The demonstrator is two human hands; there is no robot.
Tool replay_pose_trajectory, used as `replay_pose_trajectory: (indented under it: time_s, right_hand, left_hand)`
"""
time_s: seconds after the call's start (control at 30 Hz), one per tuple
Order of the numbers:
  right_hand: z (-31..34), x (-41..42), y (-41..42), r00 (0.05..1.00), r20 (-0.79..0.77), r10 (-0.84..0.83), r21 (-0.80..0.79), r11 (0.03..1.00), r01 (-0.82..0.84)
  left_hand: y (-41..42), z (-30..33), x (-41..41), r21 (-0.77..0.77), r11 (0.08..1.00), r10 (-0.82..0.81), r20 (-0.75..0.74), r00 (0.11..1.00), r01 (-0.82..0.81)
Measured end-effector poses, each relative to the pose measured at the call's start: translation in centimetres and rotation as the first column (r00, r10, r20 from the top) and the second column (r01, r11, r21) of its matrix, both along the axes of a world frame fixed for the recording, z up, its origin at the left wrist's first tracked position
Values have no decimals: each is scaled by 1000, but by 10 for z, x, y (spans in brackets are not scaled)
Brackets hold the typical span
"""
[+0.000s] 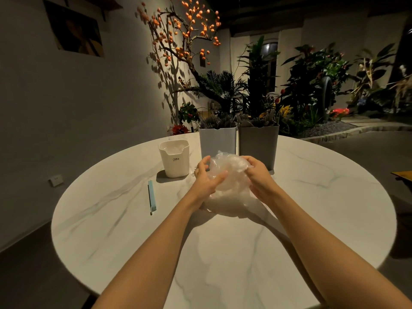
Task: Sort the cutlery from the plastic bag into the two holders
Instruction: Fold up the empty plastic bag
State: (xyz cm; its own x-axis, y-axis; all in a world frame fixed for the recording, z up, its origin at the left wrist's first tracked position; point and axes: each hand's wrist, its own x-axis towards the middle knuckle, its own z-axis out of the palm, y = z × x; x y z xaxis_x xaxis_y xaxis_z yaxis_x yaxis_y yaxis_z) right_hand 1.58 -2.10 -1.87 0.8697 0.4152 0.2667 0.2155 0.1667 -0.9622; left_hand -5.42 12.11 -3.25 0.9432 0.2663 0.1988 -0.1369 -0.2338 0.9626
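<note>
A crumpled clear plastic bag (pixel 230 175) is held above the round marble table (pixel 223 253), between both hands. My left hand (pixel 206 178) grips its left side with curled fingers. My right hand (pixel 258 175) grips its right side. Behind the bag stand two tall holders side by side: a pale blue-grey holder (pixel 217 140) on the left and a darker grey holder (pixel 258 142) on the right, both with cutlery handles and tips sticking out of the top. Fork tines (pixel 193 174) peek out left of my left hand.
A small cream bin (pixel 174 158) marked CRBW stands left of the holders with clear plastic inside. A light blue bag clip (pixel 152 196) lies on the table further left. Plants and a tree with orange fruit stand beyond the table's far edge.
</note>
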Motion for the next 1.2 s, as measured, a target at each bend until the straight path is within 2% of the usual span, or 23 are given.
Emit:
replay_pose_trajectory:
  time_s: [0.13,0.2,0.27,0.33,0.4,0.47,0.53,0.6,0.67,0.73,0.8,0.87,0.97,1.03,1.13,1.2]
  right_hand:
    - [-6,3,-5,985,-75,156,-1,988,-157]
    - [-7,6,-3,986,-104,133,24,991,-131]
    - [-8,8,-1,991,-119,56,50,997,-50]
    - [-10,11,1,989,-145,32,110,994,-16]
    - [-11,10,2,983,-160,88,180,982,-58]
    - [-9,9,1,964,-194,182,236,962,-134]
    - [-7,8,-1,912,-313,264,287,942,-175]
    - [-7,5,0,879,-358,315,241,941,-239]
    - [-8,-6,6,877,-302,374,164,926,-339]
    - [-10,-15,20,895,-237,377,144,925,-352]
    - [-12,-18,34,931,-203,304,143,950,-279]
    - [-13,-13,46,964,-213,159,73,986,-147]
    - [-19,-5,59,963,-268,-12,-41,999,1]
    - [-20,-2,61,967,-256,11,-64,998,-29]
    - [-12,-4,48,983,-94,159,-214,961,-176]
    - [-8,-8,44,975,-85,204,-231,948,-219]
  left_hand:
    - [6,3,-10,-93,971,-227,-86,970,219]
    - [5,5,-12,-112,960,-270,-112,956,258]
    - [7,4,-7,-137,962,-246,-70,967,235]
    - [5,1,-1,-150,977,-155,-33,987,149]
    - [3,-1,5,-181,983,8,8,1000,-6]
    - [0,0,6,-197,962,200,42,979,-188]
    - [1,3,3,-248,907,367,64,928,-341]
    - [6,5,1,-265,869,450,66,891,-419]
    - [5,5,-2,-209,867,473,62,879,-452]
    - [0,4,-4,-131,893,439,42,897,-431]
    - [-7,5,-4,-24,921,389,22,921,-388]
    - [-11,5,-4,47,938,342,36,939,-344]
    - [-10,9,-7,35,940,340,9,940,-340]
    - [-5,9,-8,23,928,373,-29,927,-373]
    - [1,12,-11,53,911,412,-58,909,-409]
    - [5,14,-19,75,895,443,-49,895,-439]
